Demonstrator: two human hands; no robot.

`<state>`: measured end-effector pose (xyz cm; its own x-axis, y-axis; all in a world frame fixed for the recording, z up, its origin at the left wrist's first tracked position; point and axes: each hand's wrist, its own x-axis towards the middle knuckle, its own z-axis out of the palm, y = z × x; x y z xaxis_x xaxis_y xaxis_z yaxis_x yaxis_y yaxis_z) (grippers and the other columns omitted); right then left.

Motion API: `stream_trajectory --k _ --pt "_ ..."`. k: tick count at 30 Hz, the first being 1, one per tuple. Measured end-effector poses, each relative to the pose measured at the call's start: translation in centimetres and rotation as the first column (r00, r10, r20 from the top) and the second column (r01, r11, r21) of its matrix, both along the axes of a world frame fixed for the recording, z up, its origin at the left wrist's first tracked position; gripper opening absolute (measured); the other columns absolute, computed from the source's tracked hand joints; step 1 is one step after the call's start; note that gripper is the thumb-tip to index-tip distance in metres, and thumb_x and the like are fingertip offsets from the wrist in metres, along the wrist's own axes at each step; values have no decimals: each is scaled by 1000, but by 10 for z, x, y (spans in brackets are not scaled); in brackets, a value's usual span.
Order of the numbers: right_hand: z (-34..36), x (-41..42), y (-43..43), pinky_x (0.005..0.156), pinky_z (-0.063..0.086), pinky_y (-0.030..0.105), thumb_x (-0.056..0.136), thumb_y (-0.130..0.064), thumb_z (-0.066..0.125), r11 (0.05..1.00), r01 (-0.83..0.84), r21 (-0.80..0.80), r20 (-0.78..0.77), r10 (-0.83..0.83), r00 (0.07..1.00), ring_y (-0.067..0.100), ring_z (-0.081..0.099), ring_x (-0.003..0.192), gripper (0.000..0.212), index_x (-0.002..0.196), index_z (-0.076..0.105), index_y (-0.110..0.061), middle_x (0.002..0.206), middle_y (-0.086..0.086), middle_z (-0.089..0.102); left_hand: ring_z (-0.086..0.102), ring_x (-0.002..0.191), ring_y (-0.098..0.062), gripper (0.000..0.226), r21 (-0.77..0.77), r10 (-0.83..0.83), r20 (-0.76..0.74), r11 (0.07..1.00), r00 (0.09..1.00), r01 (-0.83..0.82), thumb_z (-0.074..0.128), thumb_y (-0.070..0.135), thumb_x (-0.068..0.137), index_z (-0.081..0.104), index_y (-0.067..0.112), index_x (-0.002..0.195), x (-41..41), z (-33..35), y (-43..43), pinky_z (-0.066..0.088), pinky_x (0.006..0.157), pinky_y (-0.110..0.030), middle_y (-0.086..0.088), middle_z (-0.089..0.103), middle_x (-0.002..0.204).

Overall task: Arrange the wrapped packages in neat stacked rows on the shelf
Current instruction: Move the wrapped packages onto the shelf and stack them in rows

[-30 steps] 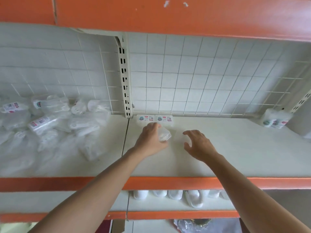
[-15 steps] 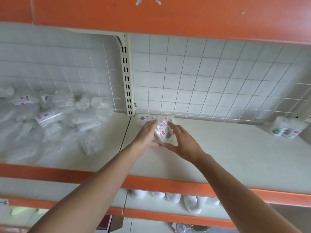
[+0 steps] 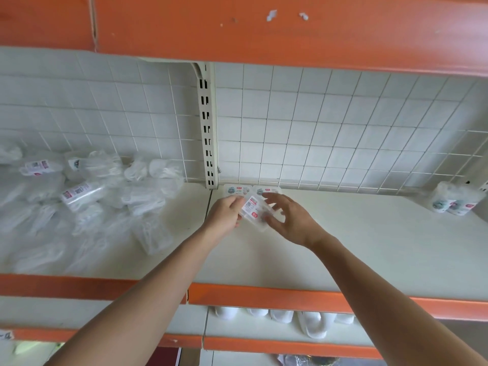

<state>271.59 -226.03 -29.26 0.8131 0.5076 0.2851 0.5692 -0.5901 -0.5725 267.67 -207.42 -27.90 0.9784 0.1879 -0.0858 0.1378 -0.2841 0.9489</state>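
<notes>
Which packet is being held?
The tilted flat packet between the left grip and right grip, just in front of the two packets lying flat by the back grid. The heap at left and the pair at far right sit untouched.

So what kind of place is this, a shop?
Most likely a shop or its stockroom: orange-edged shelving with a wire grid back, a loose heap of wrapped packages waiting to be stacked, and more white goods on the shelf below.
</notes>
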Motion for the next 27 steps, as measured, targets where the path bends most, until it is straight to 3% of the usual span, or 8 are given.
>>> stream_trajectory --k 6,10,13,15,18,20,23,27 --pt "10 5 17 63 47 13 91 -30 65 984 101 146 -341 -45 939 2 65 68 51 138 43 -32 101 -10 61 60 74 -16 24 4 45 59 999 997 -45 53 29 98 61 16 117 3 4 7 54 69 -30 1 61 90" --pt "13 3 24 76 60 38 91 -26 66 913 245 326 -505 -51 862 30 71 73 45 131 47 -30 94 5 58 68 89 -22 37 -74 32 -55 997 998 -36 61 28 93 51 12 126 0 -2 7 58 76 -33 -8 63 107" --pt "15 2 30 72 61 40 89 -25 69 880 344 328 -585 -97 805 28 71 66 39 121 46 -20 88 10 60 68 79 -21 35 -119 -21 -92 993 996 10 63 14 91 47 14 122 -5 -5 5 59 70 -30 -15 59 106" --pt "12 4 30 70 60 41 90 -27 66 909 328 258 -555 -138 820 26 72 70 35 117 46 -19 92 9 62 65 72 -19 29 -91 2 -71 996 997 -8 60 7 91 49 12 117 -4 -7 7 58 67 -27 -23 61 107" --pt "4 8 23 75 55 32 87 -32 68 971 223 82 -307 -189 933 17 68 83 43 123 47 -23 114 0 58 59 70 -18 26 -9 10 -62 1000 998 -11 53 4 93 54 11 118 -1 -4 15 55 71 -31 -20 64 110" --pt "1 9 18 80 49 23 83 -30 73 996 93 1 -184 -91 979 9 62 89 56 133 46 -27 125 -3 51 56 72 -20 29 39 9 -74 999 997 -6 48 3 93 56 13 119 2 -2 21 53 75 -36 -15 66 106" --pt "-3 5 21 84 50 26 79 -26 76 990 -6 -140 -74 -5 997 8 55 88 58 131 50 -27 123 -1 51 54 73 -20 37 90 -5 -86 996 996 13 42 2 91 59 14 122 4 -2 26 48 73 -33 -8 64 100" --pt "-9 0 36 87 48 32 83 -33 72 970 84 -227 -63 -101 993 16 56 95 52 130 50 -26 118 2 53 57 112 -24 35 315 51 -44 949 998 -35 49 14 95 53 13 130 3 -9 29 45 93 -30 -8 55 130"
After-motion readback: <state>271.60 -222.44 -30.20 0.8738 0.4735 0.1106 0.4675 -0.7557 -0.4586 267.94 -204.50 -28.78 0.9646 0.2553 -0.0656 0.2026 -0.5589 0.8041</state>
